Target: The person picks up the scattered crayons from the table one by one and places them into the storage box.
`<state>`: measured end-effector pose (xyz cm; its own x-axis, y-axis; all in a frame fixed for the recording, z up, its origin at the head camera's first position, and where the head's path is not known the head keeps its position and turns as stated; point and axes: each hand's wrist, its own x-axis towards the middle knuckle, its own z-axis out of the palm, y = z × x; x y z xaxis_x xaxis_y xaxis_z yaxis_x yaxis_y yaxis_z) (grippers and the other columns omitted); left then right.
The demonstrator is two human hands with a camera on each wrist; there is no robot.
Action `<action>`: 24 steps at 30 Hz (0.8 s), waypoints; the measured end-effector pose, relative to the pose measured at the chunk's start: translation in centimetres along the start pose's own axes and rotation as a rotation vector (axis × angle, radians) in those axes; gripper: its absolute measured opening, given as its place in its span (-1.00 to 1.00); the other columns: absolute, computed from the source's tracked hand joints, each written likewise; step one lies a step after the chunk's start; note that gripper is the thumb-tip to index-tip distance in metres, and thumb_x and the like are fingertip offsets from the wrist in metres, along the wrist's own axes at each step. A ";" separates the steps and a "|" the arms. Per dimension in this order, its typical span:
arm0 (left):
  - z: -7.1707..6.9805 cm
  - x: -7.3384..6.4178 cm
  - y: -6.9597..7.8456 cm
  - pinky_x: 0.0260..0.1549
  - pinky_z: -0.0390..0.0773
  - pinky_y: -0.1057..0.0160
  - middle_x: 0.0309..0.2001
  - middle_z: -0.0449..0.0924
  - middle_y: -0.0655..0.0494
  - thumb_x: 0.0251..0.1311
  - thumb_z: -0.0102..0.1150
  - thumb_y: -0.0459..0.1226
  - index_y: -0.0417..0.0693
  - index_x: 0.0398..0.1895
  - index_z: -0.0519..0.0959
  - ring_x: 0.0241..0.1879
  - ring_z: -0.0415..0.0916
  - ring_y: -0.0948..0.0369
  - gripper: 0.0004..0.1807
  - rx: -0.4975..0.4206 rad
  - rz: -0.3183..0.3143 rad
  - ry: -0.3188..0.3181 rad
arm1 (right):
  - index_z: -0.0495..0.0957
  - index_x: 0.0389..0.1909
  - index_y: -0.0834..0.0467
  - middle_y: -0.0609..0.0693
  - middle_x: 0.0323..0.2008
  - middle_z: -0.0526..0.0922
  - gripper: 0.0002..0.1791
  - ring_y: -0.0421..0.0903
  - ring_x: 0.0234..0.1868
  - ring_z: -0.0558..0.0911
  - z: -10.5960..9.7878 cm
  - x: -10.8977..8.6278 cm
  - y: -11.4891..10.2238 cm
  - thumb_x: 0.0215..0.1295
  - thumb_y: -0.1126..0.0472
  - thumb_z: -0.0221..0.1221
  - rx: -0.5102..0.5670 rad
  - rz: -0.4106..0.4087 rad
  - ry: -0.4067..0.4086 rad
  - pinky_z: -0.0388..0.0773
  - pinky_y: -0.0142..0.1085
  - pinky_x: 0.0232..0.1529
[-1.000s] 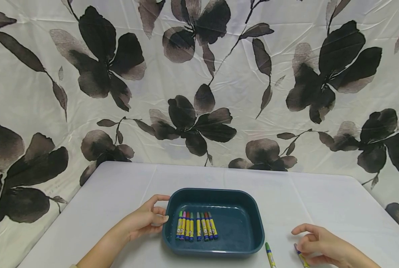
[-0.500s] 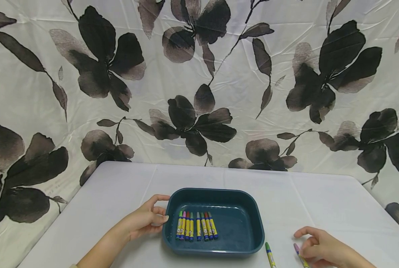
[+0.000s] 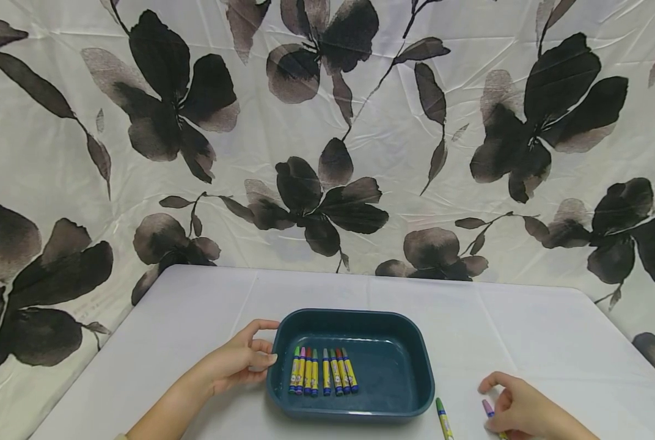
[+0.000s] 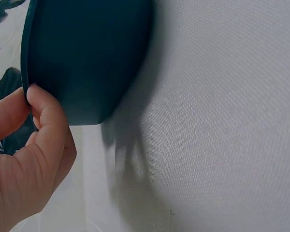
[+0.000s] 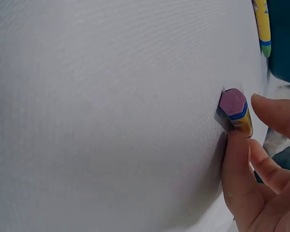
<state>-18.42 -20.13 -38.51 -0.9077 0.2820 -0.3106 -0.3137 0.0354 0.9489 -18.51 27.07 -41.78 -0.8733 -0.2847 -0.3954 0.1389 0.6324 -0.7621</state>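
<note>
My left hand [image 3: 245, 357] grips the left rim of a dark teal tray [image 3: 399, 366]; in the left wrist view, thumb and finger pinch its edge. Several yellow-wrapped crayons [image 3: 323, 373] lie side by side in the tray's left half. On the white cloth to the right, my right hand [image 3: 525, 406] is over a purple crayon [image 5: 233, 102]. One digit rests against that crayon's side, while another stands slightly apart from it on the opposite side. The hand partly covers the crayon in the head view.
A green crayon [image 3: 443, 418] lies on the cloth between the tray and the right hand. The white-covered table [image 3: 206, 299] ends at the back against a floral curtain [image 3: 305, 122].
My right hand has shifted slightly left over the purple crayon, covering more of it. The left hand, tray and green crayon stay where they were.
</note>
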 end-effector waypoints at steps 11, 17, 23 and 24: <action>0.0 0.2 0.1 -0.45 0.48 0.36 -0.30 0.36 0.01 0.13 0.10 -0.51 -0.12 0.34 0.04 -0.41 0.39 0.23 -0.28 0.011 0.004 0.008 | 0.43 -0.24 0.19 0.05 -0.59 0.38 -0.63 -0.10 -0.65 0.41 0.7 0.3 -0.8 -0.10 0.47 0.29 -0.159 0.050 0.095 0.38 -0.33 -0.58; -0.1 0.1 -0.1 -0.45 0.47 0.36 -0.30 0.36 0.01 0.13 0.09 -0.52 -0.14 0.34 0.01 -0.41 0.39 0.23 -0.27 0.006 0.010 -0.007 | 0.43 -0.26 0.21 0.03 -0.60 0.38 -0.65 -0.12 -0.67 0.40 0.3 0.0 -0.3 -0.15 0.50 0.19 -0.085 -0.063 0.010 0.35 -0.37 -0.64; -0.1 0.1 -0.1 -0.44 0.48 0.36 -0.30 0.36 0.01 0.14 0.08 -0.51 -0.14 0.34 0.02 -0.41 0.39 0.23 -0.28 0.008 0.010 -0.006 | 0.44 -0.27 0.21 -0.01 -0.60 0.38 -0.67 -0.19 -0.67 0.37 0.1 0.1 -0.3 -0.13 0.48 0.21 -0.022 -0.046 -0.011 0.36 -0.45 -0.64; -0.1 0.1 -0.1 -0.44 0.48 0.35 -0.30 0.36 0.01 0.14 0.08 -0.51 -0.14 0.34 0.02 -0.41 0.39 0.23 -0.28 0.007 0.008 -0.007 | 0.44 -0.26 0.21 -0.02 -0.60 0.37 -0.66 -0.20 -0.67 0.36 0.0 0.1 -0.4 -0.13 0.48 0.20 -0.006 -0.047 -0.020 0.35 -0.45 -0.64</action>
<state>-18.45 -20.21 -38.66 -0.9083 0.2888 -0.3026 -0.3043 0.0402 0.9517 -18.65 26.81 -41.52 -0.8694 -0.3282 -0.3694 0.0949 0.6227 -0.7767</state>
